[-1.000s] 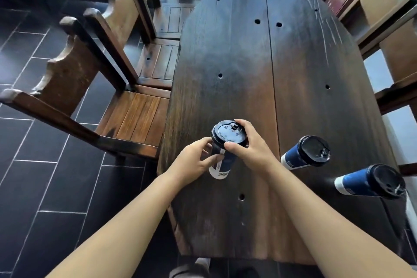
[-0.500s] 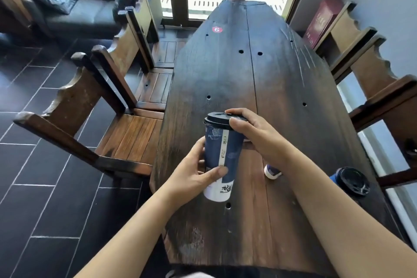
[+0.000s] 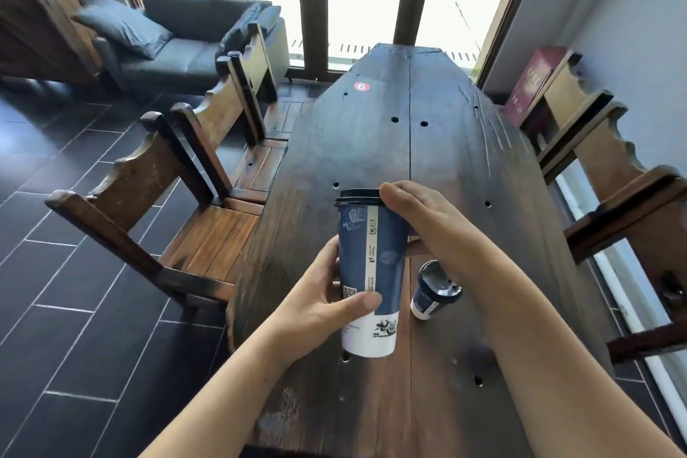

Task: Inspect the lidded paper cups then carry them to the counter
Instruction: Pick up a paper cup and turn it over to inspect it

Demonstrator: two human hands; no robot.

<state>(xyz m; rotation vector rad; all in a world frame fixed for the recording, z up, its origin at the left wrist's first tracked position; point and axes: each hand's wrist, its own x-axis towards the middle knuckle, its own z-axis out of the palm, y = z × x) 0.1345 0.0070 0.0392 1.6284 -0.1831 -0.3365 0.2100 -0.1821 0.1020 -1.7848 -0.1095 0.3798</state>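
I hold a tall blue and white paper cup point(image 3: 371, 271) with a black lid upright above the dark wooden table point(image 3: 390, 145). My left hand point(image 3: 327, 305) wraps its lower body, thumb across the front. My right hand point(image 3: 420, 219) grips the lid rim and upper side. A second blue lidded cup point(image 3: 433, 290) stands on the table just right of the held one, partly behind my right forearm. The third cup is hidden.
Two wooden chairs point(image 3: 178, 204) stand along the table's left side, and more chairs point(image 3: 609, 175) line the right. A dark sofa point(image 3: 178, 45) with a cushion sits at the back left. Tall windows rise beyond the table's far end.
The cup has risen higher and now stands upright in both hands, seen from the side. My view has tilted up, and the rightmost cup has gone out of sight.
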